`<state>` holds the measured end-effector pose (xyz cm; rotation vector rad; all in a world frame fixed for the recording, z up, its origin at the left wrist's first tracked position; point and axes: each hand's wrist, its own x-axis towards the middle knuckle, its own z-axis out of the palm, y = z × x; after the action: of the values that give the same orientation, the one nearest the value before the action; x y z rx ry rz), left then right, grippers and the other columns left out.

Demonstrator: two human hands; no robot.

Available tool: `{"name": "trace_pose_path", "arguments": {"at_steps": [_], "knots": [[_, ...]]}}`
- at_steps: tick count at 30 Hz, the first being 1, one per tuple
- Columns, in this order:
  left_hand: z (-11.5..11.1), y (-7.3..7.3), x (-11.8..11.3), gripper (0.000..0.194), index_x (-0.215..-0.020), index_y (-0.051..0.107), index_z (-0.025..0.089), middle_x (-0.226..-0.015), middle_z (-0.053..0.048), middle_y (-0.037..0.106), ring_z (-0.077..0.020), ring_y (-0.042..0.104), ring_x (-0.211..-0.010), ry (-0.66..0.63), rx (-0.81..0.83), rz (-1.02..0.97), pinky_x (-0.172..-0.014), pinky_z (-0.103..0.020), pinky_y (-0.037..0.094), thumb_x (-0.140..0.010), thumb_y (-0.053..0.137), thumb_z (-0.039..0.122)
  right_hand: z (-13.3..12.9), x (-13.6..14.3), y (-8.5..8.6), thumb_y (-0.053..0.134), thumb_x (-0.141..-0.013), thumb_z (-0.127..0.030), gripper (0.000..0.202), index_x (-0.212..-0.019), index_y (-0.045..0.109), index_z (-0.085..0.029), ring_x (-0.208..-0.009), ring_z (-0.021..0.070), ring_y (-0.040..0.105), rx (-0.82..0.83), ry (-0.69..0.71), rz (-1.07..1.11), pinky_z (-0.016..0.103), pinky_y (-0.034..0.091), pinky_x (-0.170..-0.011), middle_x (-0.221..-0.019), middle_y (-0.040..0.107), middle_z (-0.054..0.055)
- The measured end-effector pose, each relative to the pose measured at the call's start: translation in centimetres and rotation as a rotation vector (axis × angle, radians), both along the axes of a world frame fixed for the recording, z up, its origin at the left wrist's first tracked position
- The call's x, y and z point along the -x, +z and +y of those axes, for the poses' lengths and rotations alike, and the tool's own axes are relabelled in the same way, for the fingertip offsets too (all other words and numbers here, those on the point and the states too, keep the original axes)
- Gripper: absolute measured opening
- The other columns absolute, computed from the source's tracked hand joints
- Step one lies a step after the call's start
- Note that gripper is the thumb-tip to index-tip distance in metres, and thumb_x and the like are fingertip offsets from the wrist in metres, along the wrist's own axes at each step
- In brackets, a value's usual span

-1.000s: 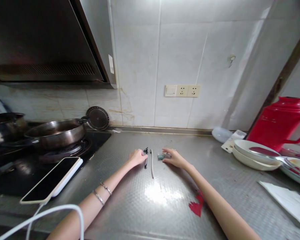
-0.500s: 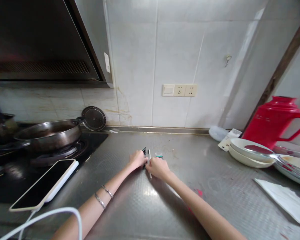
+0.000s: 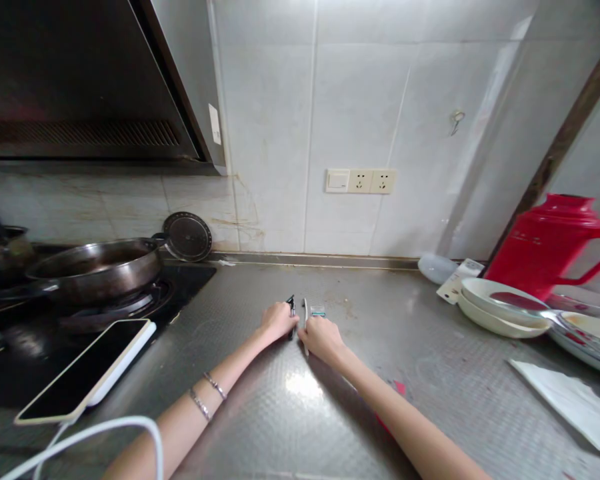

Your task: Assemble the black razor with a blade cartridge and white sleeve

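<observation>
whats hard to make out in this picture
In the head view:
- white strip: partly covered by the right hand
- black item: too small, partly behind the left hand
- red patch: partly hidden by the right forearm
- leftmost pot: cut off by the left edge

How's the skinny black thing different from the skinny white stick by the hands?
The slim black object is at the left hand; the thin white strip is at the right hand. The black object is dark with an uneven top; the white strip is pale and looks plainer. Both are long and narrow.
</observation>
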<state>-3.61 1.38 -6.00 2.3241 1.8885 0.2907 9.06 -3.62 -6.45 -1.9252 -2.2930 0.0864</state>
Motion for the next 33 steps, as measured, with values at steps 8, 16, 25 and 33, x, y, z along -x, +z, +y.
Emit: {"name": "trace_pose_path", "arguments": {"at_steps": [8, 16, 25, 33], "knots": [[-0.2, -0.3, 0.0, 0.026, -0.067, 0.065, 0.018, -0.077, -0.01, 0.068, -0.0225, 0.063, -0.079, -0.025, 0.0, 0.0, -0.063, -0.026, 0.042, -0.074, 0.049, 0.037, 0.2, -0.7, 0.2, 0.036, -0.085, -0.038, 0.04, -0.085, 0.067, -0.013, -0.082, 0.0271, 0.064, -0.001, -0.004, 0.022, 0.032, 0.047, -0.066, -0.087, 0.067, 0.018], [1.5, -0.1, 2.0, 0.041, -0.074, 0.067, 0.018, -0.083, -0.012, 0.068, -0.0233, 0.063, -0.083, 0.044, -0.078, 0.025, -0.069, -0.029, 0.043, -0.079, 0.04, 0.048, 3.3, -8.8, 1.5, 0.032, -0.085, -0.033, 0.041, -0.073, 0.069, -0.016, -0.078, 0.0231, 0.065, -0.135, -0.203, -0.063, 0.025, 0.04, -0.058, -0.081, 0.069, 0.015], [4.0, -0.9, 7.0, 0.036, -0.089, 0.068, 0.016, -0.094, -0.015, 0.067, -0.0245, 0.062, -0.09, 0.233, -0.112, 0.135, -0.074, -0.031, 0.045, -0.084, 0.035, 0.028, 4.5, -16.7, -1.6, 0.033, -0.085, -0.034, 0.041, -0.074, 0.069, -0.018, -0.078, 0.023, 0.064, -0.144, -0.281, -0.136, 0.026, 0.04, -0.06, -0.083, 0.069, 0.014], [4.2, -1.7, 7.3, 0.037, -0.089, 0.068, 0.018, -0.092, -0.013, 0.067, -0.0223, 0.062, -0.087, 0.234, -0.133, 0.11, -0.074, -0.03, 0.045, -0.085, 0.034, 0.031, 4.7, -16.8, -2.5, 0.034, -0.084, -0.034, 0.041, -0.074, 0.069, -0.018, -0.076, 0.0218, 0.063, -0.119, -0.353, -0.076, 0.025, 0.04, -0.059, -0.082, 0.068, 0.014]]}}
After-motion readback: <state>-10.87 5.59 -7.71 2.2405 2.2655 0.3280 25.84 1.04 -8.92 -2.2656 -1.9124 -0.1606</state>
